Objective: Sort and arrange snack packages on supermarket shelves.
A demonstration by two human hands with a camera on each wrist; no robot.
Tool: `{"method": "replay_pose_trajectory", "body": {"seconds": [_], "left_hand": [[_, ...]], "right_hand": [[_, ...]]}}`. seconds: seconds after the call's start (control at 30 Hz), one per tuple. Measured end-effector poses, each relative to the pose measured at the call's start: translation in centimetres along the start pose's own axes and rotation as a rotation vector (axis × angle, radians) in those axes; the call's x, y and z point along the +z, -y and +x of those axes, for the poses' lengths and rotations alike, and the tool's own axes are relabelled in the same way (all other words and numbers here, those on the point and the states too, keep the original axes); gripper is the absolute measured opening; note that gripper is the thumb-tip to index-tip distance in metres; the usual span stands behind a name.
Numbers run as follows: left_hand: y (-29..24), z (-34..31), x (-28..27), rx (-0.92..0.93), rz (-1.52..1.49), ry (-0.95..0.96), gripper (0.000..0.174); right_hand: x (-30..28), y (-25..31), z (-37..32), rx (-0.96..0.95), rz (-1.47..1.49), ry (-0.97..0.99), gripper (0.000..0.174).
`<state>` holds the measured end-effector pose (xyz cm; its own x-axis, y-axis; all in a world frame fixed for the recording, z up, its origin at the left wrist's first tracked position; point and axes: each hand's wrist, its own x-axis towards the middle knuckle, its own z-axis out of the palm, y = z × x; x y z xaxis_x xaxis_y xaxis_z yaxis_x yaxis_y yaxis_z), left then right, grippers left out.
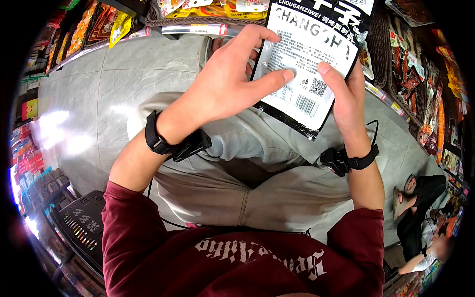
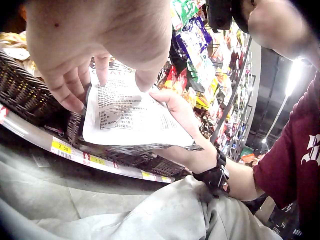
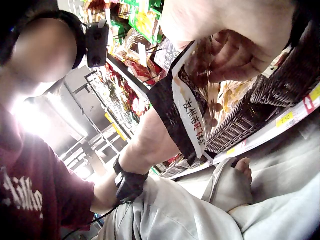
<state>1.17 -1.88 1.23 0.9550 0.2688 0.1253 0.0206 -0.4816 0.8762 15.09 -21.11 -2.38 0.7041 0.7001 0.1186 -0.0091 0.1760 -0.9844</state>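
A black and white snack packet [image 1: 307, 64] is held up over the lap, its printed side with barcode and text facing the head camera. My right hand [image 1: 346, 99] grips its right edge, thumb on the front and fingers behind. At the left edge my left hand [image 1: 225, 81] holds it, thumb lying across the printed face and index finger by the upper corner. The left wrist view shows the small print on the packet [image 2: 125, 112] from close by. In the right wrist view, the packet [image 3: 187, 115] appears edge-on and hides the left hand's fingers.
Wicker baskets of snacks [image 1: 208, 21] line a shelf with price tags [image 2: 62, 146] ahead. A black crate [image 1: 79, 220] stands on the floor at the left. Another person [image 1: 420, 218] is low at the right. Packed racks [image 2: 192, 45] rise nearby.
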Motion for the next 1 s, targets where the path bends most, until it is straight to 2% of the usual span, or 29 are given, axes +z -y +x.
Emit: {"method": "replay_pose_trajectory", "body": {"seconds": [0.53,0.6,0.7,0.73,0.77,0.8,0.83,0.87,0.93,0.97,1.0], "left_hand": [[-0.2,0.0,-0.1,0.005,0.034,-0.005,0.052],[-0.7,0.0,-0.3,-0.115,-0.009,0.065,0.055],[-0.4,-0.1,-0.5,-0.108,-0.101,0.139,0.059],[0.1,-0.1,-0.1,-0.108,-0.101,0.139,0.059],[1.1,0.0,0.4,-0.067,-0.215,0.116,0.068],[0.7,0.3,0.5,-0.025,-0.327,0.091,0.078],[0.2,0.1,-0.5,-0.146,-0.416,0.238,0.083],[-1.0,-0.3,-0.7,-0.152,-0.469,0.231,0.076],[-1.3,-0.4,-1.0,-0.234,-0.588,0.307,0.065],[-1.1,-0.3,-1.0,-0.234,-0.588,0.308,0.065],[-0.8,-0.1,-1.0,-0.263,-0.534,0.348,0.057]], "right_hand": [[0.0,-0.1,0.1,0.028,0.02,-0.013,0.044],[0.1,0.1,0.1,0.024,0.032,-0.013,0.045],[0.4,0.4,-0.3,0.006,-0.019,0.005,0.049],[0.5,0.4,-0.4,-0.04,0.063,0.061,0.053],[0.6,0.4,-0.5,-0.086,0.144,0.117,0.057],[0.2,0.4,0.2,-0.128,0.14,0.253,0.062],[0.0,0.1,0.5,-0.118,0.121,0.306,0.062],[-0.1,-0.2,0.7,-0.108,0.101,0.358,0.062],[0.4,0.2,0.3,-0.069,0.083,0.336,0.058],[0.5,0.3,0.2,-0.08,0.039,0.326,0.057],[0.6,0.3,0.2,-0.091,-0.004,0.316,0.056]]}}
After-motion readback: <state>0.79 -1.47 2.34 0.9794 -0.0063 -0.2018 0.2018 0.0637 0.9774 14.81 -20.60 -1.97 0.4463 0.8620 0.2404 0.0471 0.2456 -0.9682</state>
